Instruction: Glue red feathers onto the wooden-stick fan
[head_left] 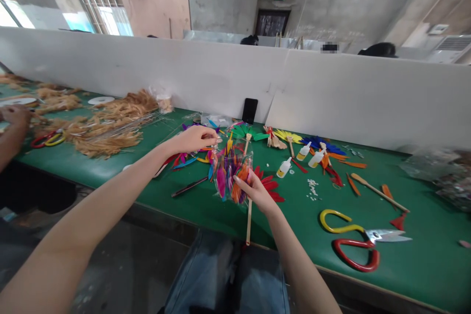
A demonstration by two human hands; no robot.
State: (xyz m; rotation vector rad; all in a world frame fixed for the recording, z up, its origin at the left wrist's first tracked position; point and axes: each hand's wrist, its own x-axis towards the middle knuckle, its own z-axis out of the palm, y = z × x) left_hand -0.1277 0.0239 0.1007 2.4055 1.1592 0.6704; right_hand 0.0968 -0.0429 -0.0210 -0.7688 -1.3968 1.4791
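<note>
My right hand [253,189] grips a clear plastic bag [230,174] of pink, orange, purple and yellow feathers. At the bag's upper left, the fingers of my left hand [200,140] are pinched together on the plastic edge. A red feather fan [271,187] lies partly behind the bag, and a wooden stick [249,223] points from there to the table's front edge. Loose multicoloured feathers [186,159] lie beneath my left hand. Behind the bag are a green feather fan [241,131] and a yellow feather fan [289,137].
Large scissors [368,238] with red and yellow handles lie on the green table [294,233] at right. Glue bottles [283,168] stand near a blue feather fan [327,145]. A phone [250,110] leans on the white partition [206,78]. Another person's hand [16,120] is at far left.
</note>
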